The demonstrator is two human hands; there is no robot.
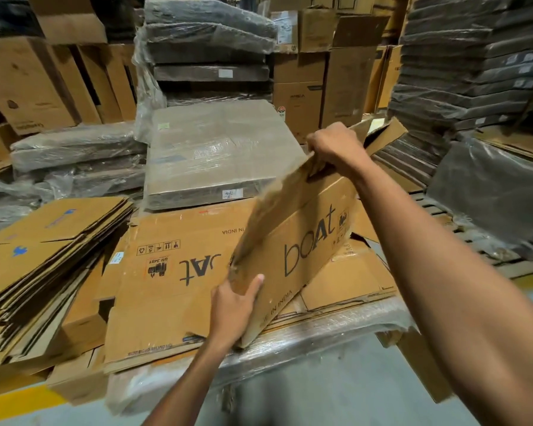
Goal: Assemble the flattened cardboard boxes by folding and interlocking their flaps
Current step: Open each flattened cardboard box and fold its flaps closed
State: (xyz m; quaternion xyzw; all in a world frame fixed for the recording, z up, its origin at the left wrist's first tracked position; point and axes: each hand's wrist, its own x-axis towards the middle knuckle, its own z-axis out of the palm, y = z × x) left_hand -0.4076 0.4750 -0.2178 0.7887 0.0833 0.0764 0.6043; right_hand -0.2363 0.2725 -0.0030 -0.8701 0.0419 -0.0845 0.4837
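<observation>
A flattened cardboard box [302,238] printed "boAt" is held tilted on edge above a stack of flat cartons [173,290], its lower corner near the shrink-wrapped pallet load [305,336] beneath. The left hand [233,309] grips the box's near lower corner, thumb pressed up along the printed face and fingers [225,336] wrapped behind the edge. The right hand [333,149] clamps the far upper edge, fingers [316,162] curled over the top where a flap [385,133] juts out beyond the knuckles. To the left lies a second pile of folded cartons [40,265]; behind sits a film-wrapped bundle [216,155], with more stacked cardboard and wrapped bundles filling the warehouse all around.
</observation>
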